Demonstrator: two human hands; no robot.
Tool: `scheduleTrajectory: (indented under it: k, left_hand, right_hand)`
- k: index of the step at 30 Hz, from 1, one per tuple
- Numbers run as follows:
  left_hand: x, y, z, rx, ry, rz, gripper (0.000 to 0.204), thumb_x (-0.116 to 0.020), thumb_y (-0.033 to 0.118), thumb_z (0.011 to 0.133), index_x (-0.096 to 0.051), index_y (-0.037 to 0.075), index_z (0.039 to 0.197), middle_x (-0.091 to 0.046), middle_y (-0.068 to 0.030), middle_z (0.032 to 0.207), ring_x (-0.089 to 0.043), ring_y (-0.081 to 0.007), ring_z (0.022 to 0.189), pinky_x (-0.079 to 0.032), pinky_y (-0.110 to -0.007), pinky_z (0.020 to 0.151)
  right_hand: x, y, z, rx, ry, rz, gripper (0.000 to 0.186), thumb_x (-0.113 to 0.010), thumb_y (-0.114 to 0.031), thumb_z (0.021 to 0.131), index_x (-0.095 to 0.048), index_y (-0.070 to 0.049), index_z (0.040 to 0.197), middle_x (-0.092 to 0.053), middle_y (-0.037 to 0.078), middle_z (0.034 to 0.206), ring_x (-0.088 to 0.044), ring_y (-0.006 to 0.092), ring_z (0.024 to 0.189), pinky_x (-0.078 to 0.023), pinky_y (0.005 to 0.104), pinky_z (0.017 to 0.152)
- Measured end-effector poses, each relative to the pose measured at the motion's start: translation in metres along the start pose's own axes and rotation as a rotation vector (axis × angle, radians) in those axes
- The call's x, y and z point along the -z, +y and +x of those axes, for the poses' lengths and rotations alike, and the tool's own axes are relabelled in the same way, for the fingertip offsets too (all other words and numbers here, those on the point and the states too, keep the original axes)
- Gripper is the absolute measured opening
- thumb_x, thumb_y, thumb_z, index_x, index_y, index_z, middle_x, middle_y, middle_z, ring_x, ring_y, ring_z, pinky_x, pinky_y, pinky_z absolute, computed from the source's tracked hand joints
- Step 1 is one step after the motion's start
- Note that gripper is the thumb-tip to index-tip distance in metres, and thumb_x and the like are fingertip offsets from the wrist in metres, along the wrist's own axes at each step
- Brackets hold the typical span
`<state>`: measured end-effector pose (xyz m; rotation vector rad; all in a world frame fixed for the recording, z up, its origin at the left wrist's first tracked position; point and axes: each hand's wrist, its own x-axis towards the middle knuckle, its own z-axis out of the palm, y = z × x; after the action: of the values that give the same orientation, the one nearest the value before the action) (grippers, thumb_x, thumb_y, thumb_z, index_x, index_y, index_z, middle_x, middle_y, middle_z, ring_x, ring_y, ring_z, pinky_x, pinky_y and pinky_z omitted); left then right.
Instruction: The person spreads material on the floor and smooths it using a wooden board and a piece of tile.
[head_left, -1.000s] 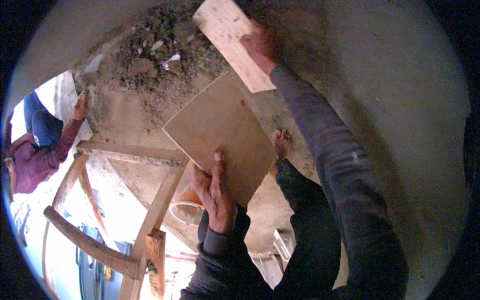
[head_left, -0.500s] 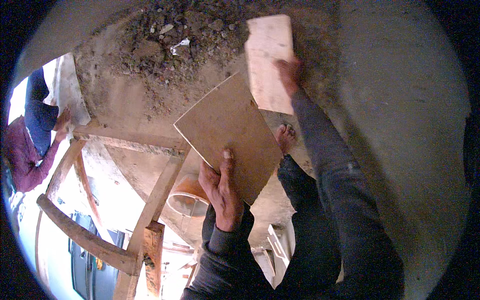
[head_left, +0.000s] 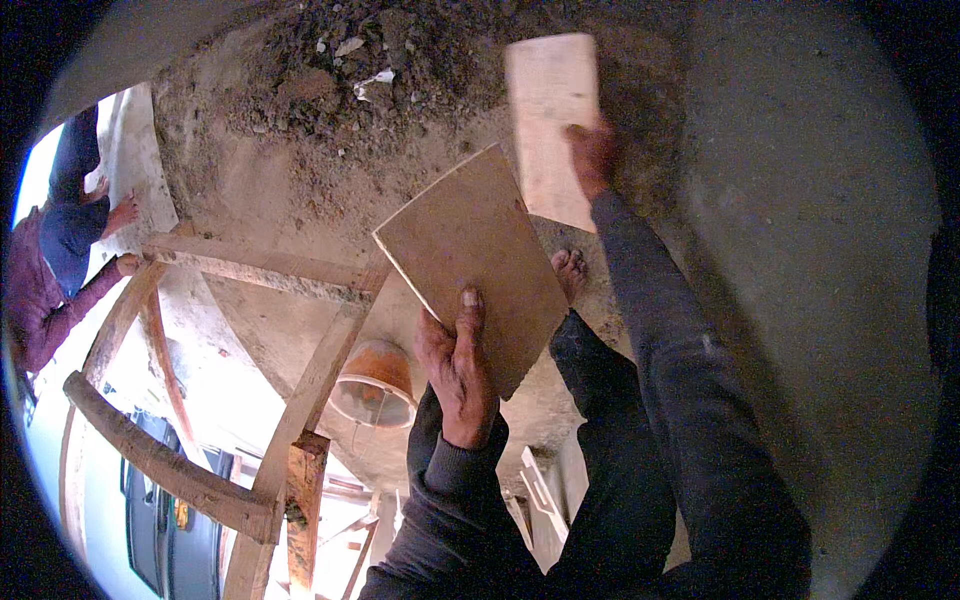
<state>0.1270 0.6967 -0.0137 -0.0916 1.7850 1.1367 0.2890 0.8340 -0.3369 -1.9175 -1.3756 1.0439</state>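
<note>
My left hand grips the near edge of a flat brown board, its thumb lying on top and its fingers curled beneath. The board is roughly square with a pale edge. Farther out and to the right, my right hand holds a pale wooden piece by its right side; the fingers behind it are hidden. That piece is long, rectangular and light in colour. Its lower end is close to the board's upper right edge; whether they touch I cannot tell.
A wooden frame stands at left, with an orange-brown bucket beside it. Soil and rubble lie along the far side, and a grey wall fills the right. Another person is at far left. My bare foot shows below.
Both hands and the two pieces appear slightly farther right in the picture. The other person's hand has moved down to the wooden frame's corner. My grips look the same.
</note>
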Motion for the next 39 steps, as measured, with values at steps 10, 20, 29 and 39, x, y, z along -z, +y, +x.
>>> scheduleTrajectory:
  k: [10,20,29,39]
  left_hand:
    - [0.007,-0.015,0.006,-0.054,0.03,0.054,0.034,-0.055,0.019,0.091,-0.048,-0.003,0.115,-0.059,-0.0139,0.106,-0.055,-0.0189,0.092,-0.043,-0.031,0.082]
    - [0.008,-0.024,0.004,-0.151,0.096,0.262,0.03,-0.054,0.02,0.09,-0.051,-0.005,0.106,-0.061,-0.0188,0.095,-0.056,-0.0212,0.086,-0.044,-0.033,0.076]
    - [0.015,-0.043,-0.002,-0.114,0.128,0.165,0.028,-0.052,0.016,0.091,-0.05,-0.005,0.11,-0.061,-0.0172,0.096,-0.056,-0.0191,0.086,-0.044,-0.032,0.077]
    - [0.024,-0.056,-0.005,-0.16,0.153,0.167,0.03,-0.051,0.016,0.09,-0.049,-0.006,0.112,-0.062,-0.0171,0.09,-0.058,-0.0193,0.08,-0.046,-0.032,0.072]
  right_hand:
    - [0.009,-0.048,-0.045,0.143,0.039,-0.213,0.034,-0.063,-0.019,0.067,-0.057,0.004,0.091,-0.062,0.023,0.081,-0.059,0.0374,0.072,-0.047,0.0413,0.068]
    - [0.053,-0.078,-0.04,-0.068,-0.254,0.03,0.04,-0.061,-0.019,0.061,-0.059,0.003,0.095,-0.063,0.019,0.085,-0.06,0.0332,0.077,-0.048,0.0387,0.07]
    - [0.049,-0.07,-0.021,0.176,-0.299,-0.2,0.055,-0.061,-0.017,0.067,-0.051,0.007,0.115,-0.06,0.023,0.097,-0.058,0.0343,0.089,-0.046,0.0367,0.081]
    - [0.049,-0.126,-0.051,-0.003,-0.312,0.026,0.043,-0.064,-0.009,0.064,-0.054,0.002,0.104,-0.062,0.015,0.095,-0.059,0.028,0.084,-0.046,0.0365,0.077]
